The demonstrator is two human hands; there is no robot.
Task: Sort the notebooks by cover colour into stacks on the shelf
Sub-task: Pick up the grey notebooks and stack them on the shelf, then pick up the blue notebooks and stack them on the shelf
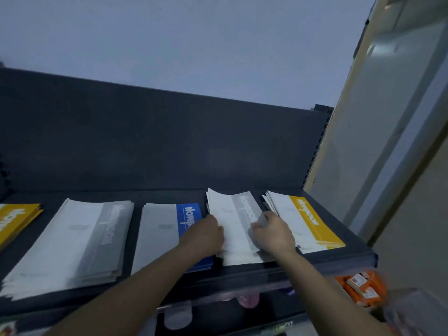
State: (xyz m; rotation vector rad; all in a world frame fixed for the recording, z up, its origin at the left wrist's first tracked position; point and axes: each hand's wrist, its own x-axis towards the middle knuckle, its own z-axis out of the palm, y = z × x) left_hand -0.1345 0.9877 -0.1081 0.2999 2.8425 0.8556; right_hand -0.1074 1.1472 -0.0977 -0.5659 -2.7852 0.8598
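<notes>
While both arms reach over the dark shelf (356, 254), the left hand (206, 235) curls round the left edge of a grey notebook stack (232, 226) and the right hand (274, 235) grips its right edge. This stack lies between a blue stack (157, 236) and a yellow stack (305, 219). Another grey pile (72, 241) and a yellow pile (17, 219) lie further left.

"Notebook" in white on each cover band: left grey stack (72, 243), blue stack (160, 231) (half hidden), middle grey notebook (235, 226), right yellow stack (303, 221). Small print unreadable.
</notes>
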